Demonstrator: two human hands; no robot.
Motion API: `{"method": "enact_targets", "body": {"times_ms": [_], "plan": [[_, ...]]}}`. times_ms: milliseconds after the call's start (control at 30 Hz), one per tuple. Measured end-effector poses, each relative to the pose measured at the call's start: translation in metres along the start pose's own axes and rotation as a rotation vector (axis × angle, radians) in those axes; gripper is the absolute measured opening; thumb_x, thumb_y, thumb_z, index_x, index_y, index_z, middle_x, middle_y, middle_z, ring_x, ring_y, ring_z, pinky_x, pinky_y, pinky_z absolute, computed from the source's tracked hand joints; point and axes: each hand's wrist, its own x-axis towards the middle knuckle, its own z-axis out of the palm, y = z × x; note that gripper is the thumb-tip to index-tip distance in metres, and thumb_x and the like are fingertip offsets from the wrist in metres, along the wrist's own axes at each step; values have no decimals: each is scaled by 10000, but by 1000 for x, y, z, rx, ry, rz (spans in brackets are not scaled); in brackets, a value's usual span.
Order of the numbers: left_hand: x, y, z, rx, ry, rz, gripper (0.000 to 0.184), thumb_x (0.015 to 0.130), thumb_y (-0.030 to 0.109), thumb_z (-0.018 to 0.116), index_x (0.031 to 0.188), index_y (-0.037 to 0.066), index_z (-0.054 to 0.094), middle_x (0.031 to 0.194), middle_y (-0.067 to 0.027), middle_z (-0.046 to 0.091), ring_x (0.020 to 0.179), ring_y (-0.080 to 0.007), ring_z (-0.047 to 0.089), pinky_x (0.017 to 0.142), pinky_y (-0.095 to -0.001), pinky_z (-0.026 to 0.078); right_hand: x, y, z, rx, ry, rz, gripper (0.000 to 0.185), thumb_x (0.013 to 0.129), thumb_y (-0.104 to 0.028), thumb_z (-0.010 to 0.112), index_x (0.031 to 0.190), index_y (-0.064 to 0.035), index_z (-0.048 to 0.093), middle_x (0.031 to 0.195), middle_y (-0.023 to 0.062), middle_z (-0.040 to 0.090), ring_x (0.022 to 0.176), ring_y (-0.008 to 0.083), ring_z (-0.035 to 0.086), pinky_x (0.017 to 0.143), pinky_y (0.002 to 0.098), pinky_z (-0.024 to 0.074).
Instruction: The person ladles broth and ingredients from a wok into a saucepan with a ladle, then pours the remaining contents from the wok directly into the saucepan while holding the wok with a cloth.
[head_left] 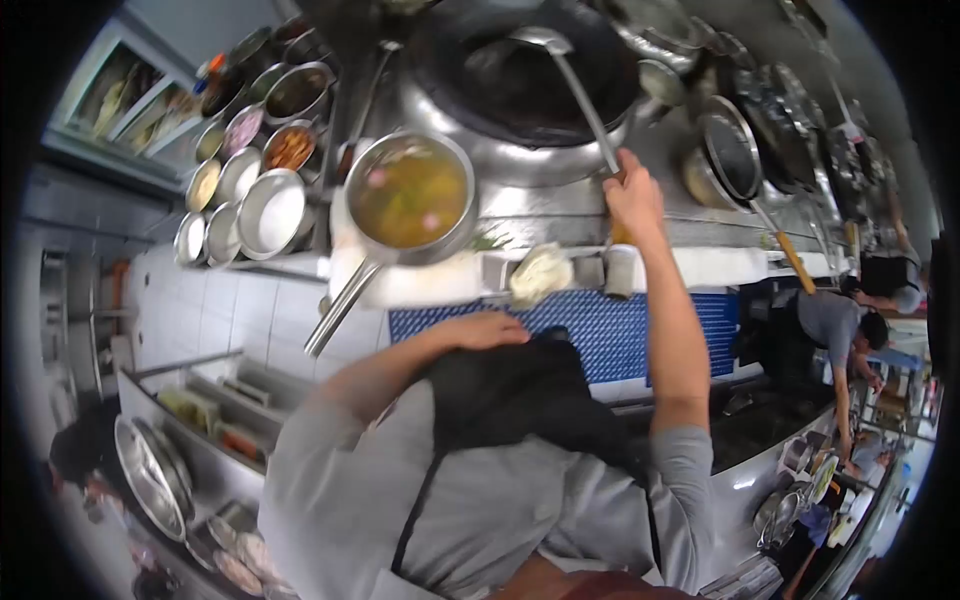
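Note:
My right hand [632, 200] is closed round the handle of a long metal ladle [580, 90], whose bowl end rests in a large dark wok [480, 50] at the top. My left hand [487, 330] lies against the dark apron at my waist, fingers together, and whether it holds anything is hidden. A steel saucepan [468, 215] of yellowish soup with green and pink pieces stands on the counter left of the wok, its handle pointing down-left toward the floor. A crumpled pale cloth [541, 275] lies at the counter's front edge, between my hands.
Metal bowls of ingredients [290, 147] stand at the upper left. A strainer with a wooden handle [795, 262] lies at the right among pots. Behind me is a counter with metal trays [225, 400]. Other people [835, 320] work at the far right.

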Motion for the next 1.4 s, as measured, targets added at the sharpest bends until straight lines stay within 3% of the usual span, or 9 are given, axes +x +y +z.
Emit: {"method": "enact_targets", "body": {"times_ms": [100, 200, 500, 700, 900, 1067, 1100, 1200, 1400], "plan": [[1, -14, -2, -94, 88, -41, 519, 959, 476, 457, 1129, 22, 643, 1133, -176, 650, 1089, -290, 600, 936, -385, 442, 17, 28, -11, 546, -81, 225, 617, 789, -47, 512, 1401, -43, 442, 720, 77, 641, 567, 161, 610, 462, 317, 479], [14, -67, 13, -149, 197, -51, 496, 960, 450, 461, 1140, 26, 646, 1142, -177, 655, 1099, -292, 602, 965, -370, 431, 49, 32, -46, 881, -35, 211, 592, 827, -51, 523, 1412, -75, 437, 687, 35, 587, 437, 94, 480, 362, 249, 382], [28, -41, 42, -11, 436, -271, 411, 943, 373, 501, 1183, 68, 636, 1209, -175, 624, 1148, -350, 570, 993, -409, 426, 248, 69, -127, 1016, 291, 88, 382, 930, -125, 557, 1309, -82, 532, 617, 8, 515, 415, 105, 458, 353, 283, 391], [37, 3, 57, -118, 487, -457, 461, 937, 399, 503, 1225, 52, 600, 1245, -203, 592, 1184, -362, 543, 1001, -402, 424, 403, 98, -174, 162, 340, -71, 488, 829, -210, 615, 1280, -29, 565, 658, 129, 640, 491, 202, 618, 524, 324, 509], [38, -5, 48, -196, 385, -427, 601, 955, 547, 407, 1241, 52, 594, 1197, -230, 607, 1142, -378, 557, 1004, -418, 405, 233, 101, -115, 731, 106, -126, 554, 893, -107, 606, 1421, -103, 439, 626, -30, 502, 435, 54, 421, 355, 237, 339], [40, 18, 11, -27, 180, -338, 568, 966, 518, 400, 1139, 27, 626, 1140, -225, 627, 1091, -381, 575, 957, -433, 427, 112, 109, -65, 366, 38, -189, 486, 892, -108, 634, 1365, -138, 526, 648, -43, 534, 472, 43, 428, 412, 216, 353], [40, 17, 9, -12, 157, -303, 566, 965, 517, 403, 1136, 26, 627, 1134, -225, 629, 1087, -384, 575, 955, -433, 428, 97, 111, -58, 214, 84, -144, 464, 853, -114, 655, 1304, -197, 585, 657, 56, 623, 599, 156, 567, 662, 319, 485], [44, 16, 2, 83, 58, -239, 561, 964, 512, 407, 1138, 27, 626, 1133, -224, 630, 1087, -392, 573, 951, -433, 431, 63, 72, -57, -184, 51, -68, 475, 838, -120, 633, 1297, -231, 585, 824, 193, 675, 770, 371, 647, 732, 427, 500], [25, 5, 8, 164, 30, -225, 574, 962, 532, 384, 1165, 53, 627, 1178, -218, 615, 1136, -392, 548, 984, -443, 409, 61, 72, -21, -208, 109, -264, 460, 846, -174, 651, 1295, -245, 586, 742, 180, 654, 694, 287, 655, 649, 385, 492]]}}
